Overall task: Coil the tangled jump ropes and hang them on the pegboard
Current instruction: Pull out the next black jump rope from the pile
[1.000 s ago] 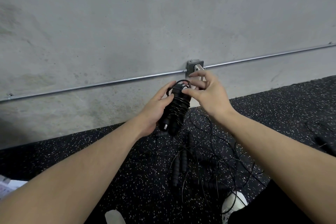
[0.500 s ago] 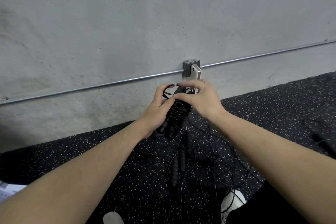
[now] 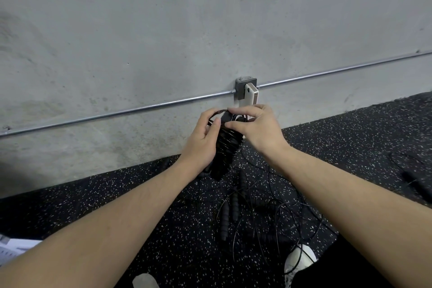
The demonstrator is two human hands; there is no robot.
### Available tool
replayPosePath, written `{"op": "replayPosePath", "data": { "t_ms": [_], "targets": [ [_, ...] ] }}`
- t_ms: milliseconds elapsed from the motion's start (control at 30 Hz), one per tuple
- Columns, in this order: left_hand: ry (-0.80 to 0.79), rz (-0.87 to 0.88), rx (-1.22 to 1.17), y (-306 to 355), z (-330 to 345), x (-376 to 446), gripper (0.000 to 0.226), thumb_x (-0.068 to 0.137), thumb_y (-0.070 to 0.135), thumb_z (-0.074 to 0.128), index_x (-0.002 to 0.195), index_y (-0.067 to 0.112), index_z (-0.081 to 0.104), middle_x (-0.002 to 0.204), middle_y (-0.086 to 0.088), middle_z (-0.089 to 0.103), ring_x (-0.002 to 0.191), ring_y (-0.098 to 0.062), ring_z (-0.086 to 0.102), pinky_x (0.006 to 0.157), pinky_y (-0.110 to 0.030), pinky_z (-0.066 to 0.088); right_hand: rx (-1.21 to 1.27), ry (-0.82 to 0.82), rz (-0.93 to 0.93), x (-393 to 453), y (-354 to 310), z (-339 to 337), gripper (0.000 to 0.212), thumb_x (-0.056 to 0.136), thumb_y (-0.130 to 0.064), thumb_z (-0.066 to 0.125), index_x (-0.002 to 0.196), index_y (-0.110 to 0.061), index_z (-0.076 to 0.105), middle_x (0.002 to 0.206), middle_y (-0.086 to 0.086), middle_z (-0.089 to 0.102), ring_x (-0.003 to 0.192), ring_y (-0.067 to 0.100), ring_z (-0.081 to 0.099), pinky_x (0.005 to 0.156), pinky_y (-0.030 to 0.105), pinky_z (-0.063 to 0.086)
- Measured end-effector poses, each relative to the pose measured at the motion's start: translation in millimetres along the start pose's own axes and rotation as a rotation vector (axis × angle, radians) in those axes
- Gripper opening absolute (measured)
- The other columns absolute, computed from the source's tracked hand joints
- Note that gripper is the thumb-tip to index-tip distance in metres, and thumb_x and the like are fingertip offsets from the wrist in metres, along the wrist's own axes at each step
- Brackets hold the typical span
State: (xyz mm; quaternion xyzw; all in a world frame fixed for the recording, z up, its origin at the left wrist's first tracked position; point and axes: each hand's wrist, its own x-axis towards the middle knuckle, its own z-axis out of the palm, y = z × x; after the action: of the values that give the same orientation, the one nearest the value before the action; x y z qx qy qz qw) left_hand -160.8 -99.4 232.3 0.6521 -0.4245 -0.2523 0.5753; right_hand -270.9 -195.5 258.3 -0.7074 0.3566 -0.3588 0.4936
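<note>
A black jump rope wound into a tight bundle (image 3: 225, 149) around its handles hangs upright between my hands, just below a pale hook (image 3: 251, 97) fixed to a grey box on the wall. My left hand (image 3: 201, 145) grips the bundle from the left, thumb up by the loop at its top. My right hand (image 3: 256, 128) pinches the thin cord at the bundle's top. A tangle of more black ropes and handles (image 3: 236, 208) lies on the floor below. No pegboard is in view.
A metal conduit pipe (image 3: 140, 107) runs along the concrete wall. The floor is black speckled rubber (image 3: 350, 142). Another black rope (image 3: 411, 175) lies at the right. My white shoe toes (image 3: 300, 259) show at the bottom, papers (image 3: 14, 245) at the lower left.
Both hands with the bundle dropped slightly below the hook. My right fingers, stretched toward the hook a second ago, have curled down onto the cord at the bundle's top.
</note>
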Motion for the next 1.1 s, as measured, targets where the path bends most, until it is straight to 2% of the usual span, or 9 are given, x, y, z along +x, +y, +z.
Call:
{"op": "replayPosePath", "data": {
  "t_ms": [100,233,367,433,567,667,867,1000,1100],
  "targets": [
    [0.027,0.004,0.000,0.8,3.1,-3.1,0.027,0.109,0.036,0.043,0.134,0.040,0.052,0.095,0.005,0.065,0.073,0.007,0.063,0.066,-0.012,0.051,0.071,-0.030,0.018,-0.5,-2.2,-2.1,0.033,0.077,-0.008,0.084,0.101,-0.029,0.077,0.112,-0.002,0.068,0.101,0.009,0.066,0.082,0.010,0.050],
    [0.051,-0.013,0.002,2.7,6.8,-4.4,0.022,0.109,0.035,0.043,0.127,0.044,0.053,0.094,0.011,0.065,0.074,0.011,0.063,0.066,-0.009,0.047,0.082,-0.007,0.063,-4.9,-5.7,-0.9,0.056,0.083,-0.001,0.074,0.129,-0.030,0.060,0.099,-0.008,0.059,0.080,0.002,0.060,0.061,0.005,0.045],
    [0.028,0.021,0.086,4.8,8.6,-6.7,0.023,0.109,0.033,0.045,0.115,0.055,0.052,0.090,0.021,0.069,0.078,0.012,0.063,0.070,-0.007,0.047,0.103,0.022,0.062,-7.3,-6.3,3.3,0.070,0.084,0.001,0.068,0.140,-0.030,0.040,0.094,-0.003,0.052,0.080,0.010,0.056,0.060,0.009,0.046],
    [0.022,0.042,0.117,4.6,9.5,-7.3,0.025,0.108,0.033,0.046,0.117,0.056,0.053,0.096,0.035,0.067,0.087,0.011,0.064,0.078,-0.011,0.049,0.101,0.028,0.081,-7.5,-6.1,2.2,0.071,0.085,0.001,0.066,0.141,-0.031,0.038,0.090,-0.004,0.052,0.075,0.008,0.055,0.056,0.007,0.044],
    [0.048,0.066,0.149,4.7,8.1,-6.6,0.023,0.108,0.032,0.048,0.120,0.051,0.055,0.103,0.043,0.062,0.094,0.015,0.060,0.081,-0.006,0.044,0.056,0.011,0.100,-5.8,-9.4,-1.8,0.070,0.089,-0.002,0.064,0.146,-0.032,0.035,0.087,-0.004,0.056,0.069,0.004,0.055,0.047,0.005,0.039],
    [0.047,0.066,0.151,3.6,7.5,-6.8,0.023,0.108,0.033,0.048,0.123,0.047,0.057,0.104,0.042,0.063,0.095,0.015,0.061,0.081,-0.005,0.045,0.031,0.016,0.106,-6.0,-10.2,0.1,0.070,0.088,-0.004,0.064,0.144,-0.032,0.035,0.083,-0.004,0.055,0.066,0.004,0.054,0.051,0.007,0.041],
    [0.096,-0.019,0.128,5.2,13.3,-3.5,0.029,0.107,0.040,0.046,0.133,0.049,0.056,0.116,0.028,0.065,0.105,0.008,0.060,0.093,-0.019,0.048,-0.005,0.093,0.070,-9.6,-10.1,6.7,0.066,0.087,-0.010,0.067,0.141,-0.032,0.035,0.080,-0.006,0.052,0.069,0.008,0.055,0.071,0.029,0.050],
    [0.090,-0.034,0.185,12.0,11.5,-0.4,0.032,0.107,0.040,0.046,0.135,0.052,0.055,0.114,0.030,0.062,0.108,0.004,0.060,0.092,-0.020,0.046,-0.054,0.136,-0.023,-13.9,-8.5,13.1,0.062,0.085,-0.008,0.064,0.131,-0.038,0.035,0.084,-0.005,0.055,0.067,0.012,0.057,0.065,0.033,0.050],
    [0.081,-0.017,0.224,13.1,7.8,1.8,0.034,0.106,0.039,0.047,0.136,0.052,0.056,0.129,0.026,0.062,0.116,0.003,0.056,0.097,-0.019,0.043,-0.045,0.147,-0.047,-15.9,-7.4,14.6,0.058,0.086,-0.006,0.063,0.122,-0.041,0.034,0.084,-0.007,0.056,0.063,0.009,0.057,0.060,0.029,0.049]
  ]
}}
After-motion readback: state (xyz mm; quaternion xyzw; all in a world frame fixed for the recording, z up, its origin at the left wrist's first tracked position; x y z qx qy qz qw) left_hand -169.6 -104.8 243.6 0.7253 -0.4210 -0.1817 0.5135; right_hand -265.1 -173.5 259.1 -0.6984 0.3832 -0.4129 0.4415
